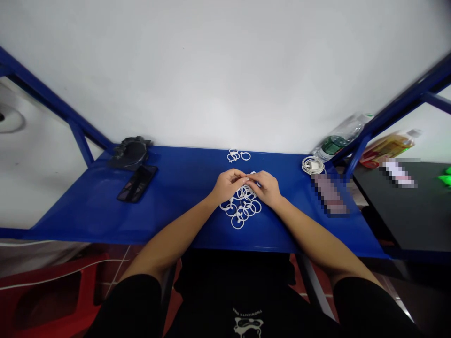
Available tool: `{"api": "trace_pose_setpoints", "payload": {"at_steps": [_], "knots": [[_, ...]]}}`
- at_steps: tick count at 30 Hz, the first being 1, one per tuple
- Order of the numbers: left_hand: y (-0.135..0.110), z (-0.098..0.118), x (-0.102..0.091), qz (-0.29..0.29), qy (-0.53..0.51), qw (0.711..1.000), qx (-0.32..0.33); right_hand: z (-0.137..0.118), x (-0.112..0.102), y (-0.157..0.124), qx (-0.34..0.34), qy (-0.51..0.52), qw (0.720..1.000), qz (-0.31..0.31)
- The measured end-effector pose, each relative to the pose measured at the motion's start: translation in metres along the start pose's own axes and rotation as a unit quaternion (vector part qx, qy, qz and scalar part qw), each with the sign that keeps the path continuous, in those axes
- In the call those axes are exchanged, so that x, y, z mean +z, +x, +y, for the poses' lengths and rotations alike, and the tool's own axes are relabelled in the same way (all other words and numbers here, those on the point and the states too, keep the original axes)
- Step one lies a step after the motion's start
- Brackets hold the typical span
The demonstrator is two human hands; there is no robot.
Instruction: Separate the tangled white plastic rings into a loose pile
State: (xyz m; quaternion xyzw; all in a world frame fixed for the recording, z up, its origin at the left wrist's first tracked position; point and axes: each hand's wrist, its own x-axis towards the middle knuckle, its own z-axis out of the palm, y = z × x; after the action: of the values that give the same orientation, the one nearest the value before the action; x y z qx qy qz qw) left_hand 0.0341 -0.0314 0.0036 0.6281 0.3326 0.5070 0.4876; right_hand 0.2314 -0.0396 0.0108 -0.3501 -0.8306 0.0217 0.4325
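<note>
My left hand and my right hand meet over the middle of the blue table, fingers pinched together on a small white ring between them. Just below the hands lies a pile of several white plastic rings. A smaller group of white rings lies farther back, near the wall.
A black phone and a dark crumpled object lie at the table's back left. A coiled white cable with a charger and a plastic bottle sit at the back right. Another bottle lies beyond the blue frame.
</note>
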Motion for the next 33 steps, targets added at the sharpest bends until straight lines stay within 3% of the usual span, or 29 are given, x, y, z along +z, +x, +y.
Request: {"api": "trace_pose_setpoints", "payload": {"at_steps": [3,7,11,14,20,29,33], "knots": [[0.000,0.003,-0.001,-0.003,0.048,0.998,0.051,0.001,-0.002,0.001,0.026,0.005,0.999,0.027],[0.001,0.006,-0.003,0.028,0.160,0.978,0.130,0.001,-0.002,0.002,0.013,0.026,1.000,0.007],[0.002,0.004,-0.005,0.063,0.205,0.967,0.136,0.000,-0.002,0.003,-0.013,0.035,0.999,-0.001],[0.003,0.003,-0.008,0.049,0.237,0.959,0.145,0.000,-0.003,0.003,-0.019,0.034,0.999,0.002],[0.006,0.003,-0.012,0.030,0.333,0.917,0.218,-0.003,-0.003,0.004,-0.009,0.029,1.000,-0.009],[0.008,0.007,-0.009,0.018,0.375,0.898,0.228,-0.007,-0.001,0.006,0.011,0.029,0.999,0.028],[0.010,0.011,-0.012,-0.015,0.387,0.896,0.218,-0.001,-0.002,0.003,0.028,0.012,0.999,0.023]]}}
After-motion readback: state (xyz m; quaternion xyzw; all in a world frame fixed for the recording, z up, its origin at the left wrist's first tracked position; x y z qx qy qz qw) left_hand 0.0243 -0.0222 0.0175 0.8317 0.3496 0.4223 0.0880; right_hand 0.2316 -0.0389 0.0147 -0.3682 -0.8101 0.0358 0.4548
